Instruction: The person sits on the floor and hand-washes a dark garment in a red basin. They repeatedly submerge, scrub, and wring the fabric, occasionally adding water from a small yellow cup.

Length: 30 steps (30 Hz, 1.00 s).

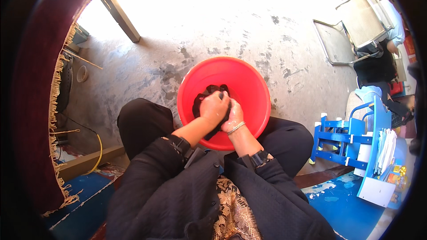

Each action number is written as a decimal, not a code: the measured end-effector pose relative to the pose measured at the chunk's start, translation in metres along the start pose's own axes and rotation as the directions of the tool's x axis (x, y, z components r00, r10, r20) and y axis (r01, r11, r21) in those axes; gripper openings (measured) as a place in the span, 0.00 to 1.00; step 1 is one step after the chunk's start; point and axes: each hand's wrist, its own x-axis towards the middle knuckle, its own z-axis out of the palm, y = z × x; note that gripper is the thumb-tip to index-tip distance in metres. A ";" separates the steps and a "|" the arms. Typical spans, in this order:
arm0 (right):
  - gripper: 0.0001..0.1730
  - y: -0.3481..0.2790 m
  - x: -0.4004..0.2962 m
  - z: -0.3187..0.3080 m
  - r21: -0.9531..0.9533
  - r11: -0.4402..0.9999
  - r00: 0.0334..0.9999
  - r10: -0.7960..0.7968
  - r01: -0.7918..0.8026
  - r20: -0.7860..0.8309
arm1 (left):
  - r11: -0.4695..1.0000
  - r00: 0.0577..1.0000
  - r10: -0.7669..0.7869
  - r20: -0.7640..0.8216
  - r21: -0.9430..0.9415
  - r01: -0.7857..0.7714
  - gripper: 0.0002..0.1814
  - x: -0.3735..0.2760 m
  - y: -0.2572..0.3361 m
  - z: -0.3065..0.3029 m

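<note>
A red plastic bucket [255, 90] stands on the floor between my knees. Inside it, a wet black cloth [216, 89] is bunched up. My left hand [213, 107] grips the cloth from above, its fingers curled over the fabric. Pressed against it from the right, my right hand [235, 115] also has hold of the cloth and wears a silver bangle [236, 127] at the wrist. Part of the cloth hangs below the hands toward the near wall of the bucket. The fingertips are partly hidden in the fabric.
At right are a blue child-size chair [353, 136] and a metal-framed mesh chair [365, 13], with a person [392, 23] beside it. A fringed dark red cloth [36, 90] hangs at left, near a table leg [121, 16] and a yellow hose [99, 155]. The concrete floor [213, 45] has damp patches.
</note>
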 end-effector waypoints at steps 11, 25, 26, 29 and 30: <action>0.18 0.028 -0.013 0.004 0.023 1.000 0.992 0.000 0.003 -0.125 | 0.994 0.995 -0.093 0.033 0.051 0.092 0.22 -0.001 -0.004 -0.003; 0.16 -0.007 -0.019 0.014 -0.618 0.671 0.910 -0.345 0.410 0.229 | 0.961 0.974 -0.186 0.131 -0.182 0.208 0.24 0.059 -0.076 0.014; 0.17 -0.017 -0.021 0.010 -0.827 0.345 0.880 -0.343 0.443 0.328 | 0.921 0.940 -0.223 0.259 -0.259 0.290 0.25 0.059 -0.074 0.009; 0.35 -0.036 -0.024 0.001 -0.754 -0.573 0.752 -0.330 0.321 0.571 | 0.795 0.843 -0.273 0.463 -0.385 0.469 0.20 0.048 -0.054 -0.016; 0.38 -0.041 -0.026 0.000 -0.717 -0.543 0.730 -0.251 0.437 0.635 | 0.797 0.784 -0.169 0.597 -0.385 0.465 0.20 0.045 -0.045 -0.024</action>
